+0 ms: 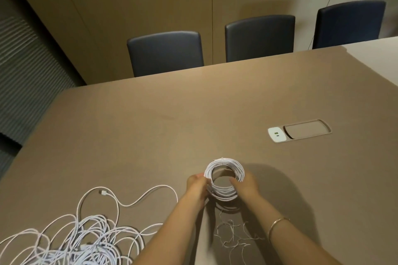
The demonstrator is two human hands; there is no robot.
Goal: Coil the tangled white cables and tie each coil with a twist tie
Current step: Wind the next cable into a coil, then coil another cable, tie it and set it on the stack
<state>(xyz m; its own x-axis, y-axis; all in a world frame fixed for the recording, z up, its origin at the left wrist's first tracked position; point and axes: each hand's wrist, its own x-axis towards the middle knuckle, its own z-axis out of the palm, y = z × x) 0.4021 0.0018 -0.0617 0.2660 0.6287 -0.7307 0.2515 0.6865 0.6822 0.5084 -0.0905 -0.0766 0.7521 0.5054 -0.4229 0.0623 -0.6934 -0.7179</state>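
A round coil of white cable is held just above the brown table, its hole facing me. My left hand grips its left side and my right hand grips its right side, fingers curled through the ring. A tangled heap of white cables lies at the lower left, one plug end sticking out. Several thin twist ties lie scattered on the table below the coil, between my forearms.
A recessed power and cable hatch sits in the table to the right. Three dark chairs stand along the far edge. A bangle circles my right wrist.
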